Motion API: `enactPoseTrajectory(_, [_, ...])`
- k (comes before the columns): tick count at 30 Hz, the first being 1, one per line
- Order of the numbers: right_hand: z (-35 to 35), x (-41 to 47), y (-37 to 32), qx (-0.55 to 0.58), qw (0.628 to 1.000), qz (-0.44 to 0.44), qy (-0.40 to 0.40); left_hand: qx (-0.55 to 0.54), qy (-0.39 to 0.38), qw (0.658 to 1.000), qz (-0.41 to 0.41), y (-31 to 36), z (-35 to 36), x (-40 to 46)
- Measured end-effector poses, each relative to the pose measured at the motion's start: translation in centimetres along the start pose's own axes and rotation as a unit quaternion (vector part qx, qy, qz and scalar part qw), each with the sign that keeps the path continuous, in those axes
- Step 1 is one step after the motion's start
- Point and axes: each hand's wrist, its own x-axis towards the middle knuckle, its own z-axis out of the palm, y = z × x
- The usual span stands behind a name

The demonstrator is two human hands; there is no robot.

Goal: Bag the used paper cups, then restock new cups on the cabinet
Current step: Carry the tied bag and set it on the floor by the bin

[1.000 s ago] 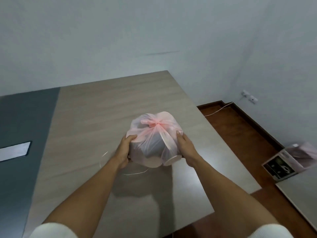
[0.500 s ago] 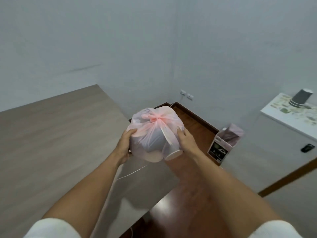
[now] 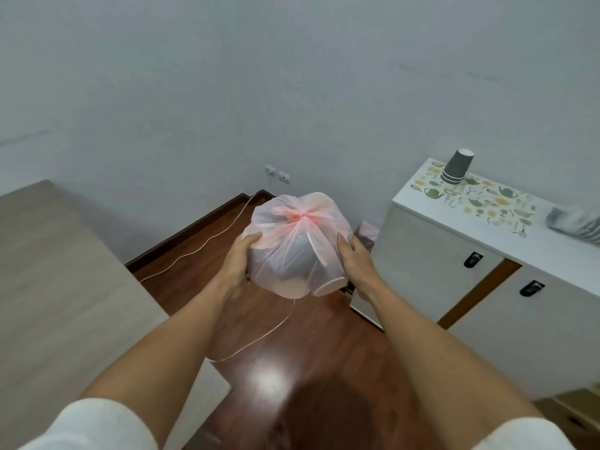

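Observation:
A tied translucent pink plastic bag [image 3: 293,241] holding used grey paper cups hangs in the air over the wooden floor, its knot on top. My left hand [image 3: 238,263] presses its left side and my right hand [image 3: 355,263] its right side. A thin pink drawstring [image 3: 259,339] dangles below it. A short stack of upside-down grey cups [image 3: 457,166] stands on the white cabinet [image 3: 438,254] at the right, on a patterned mat. Another stack of cups [image 3: 576,220] lies blurred at the cabinet's right edge.
A wooden table [image 3: 58,287] fills the left. A wall socket [image 3: 276,175] with a thin cable sits low on the far wall. Behind the bag, a box with a pink liner [image 3: 368,233] stands on the floor by the cabinet.
The view has swung to the right, away from the table. The bag, held in both hands, has moved off the table and now hangs over the floor, close to the cabinet.

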Motion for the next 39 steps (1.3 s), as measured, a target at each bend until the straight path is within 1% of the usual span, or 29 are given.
enactPoseTrajectory(8, [-4.1,9.9,2.3,0.02,0.999,0.04,0.025,0.018,-0.066,0.998,-0.002,-0.1,6.2,11.9])
enactPoseTrajectory(16, [-4.5,26.1,2.8,0.013,0.995,0.09,0.031,0.02,-0.04,0.998,-0.036,3.1,10.2,27.8])
enactPoseTrajectory(18, [-4.3,29.1,2.7,0.02,0.995,0.094,0.033,0.018,-0.036,0.998,-0.042,4.0,10.8,30.8])
enactPoseTrajectory(21, [-4.0,32.8,1.0,0.037,0.994,0.097,0.027,0.046,-0.045,0.997,-0.052,5.2,11.6,35.2])
enactPoseTrajectory(25, [-3.9,37.4,0.4,0.028,0.994,0.103,0.033,0.043,-0.048,0.997,-0.05,6.3,12.4,39.5])
enactPoseTrajectory(29, [-3.6,43.3,1.5,0.007,0.994,0.111,0.019,0.034,-0.036,0.996,-0.072,6.8,12.8,44.2])
enactPoseTrajectory(33, [-3.0,49.4,1.5,-0.014,0.995,0.095,0.012,0.035,-0.021,0.997,-0.066,8.2,13.5,49.4])
enactPoseTrajectory(39, [-1.4,53.4,1.3,-0.018,0.995,0.101,0.016,0.051,-0.033,0.997,-0.048,8.1,13.0,54.6])
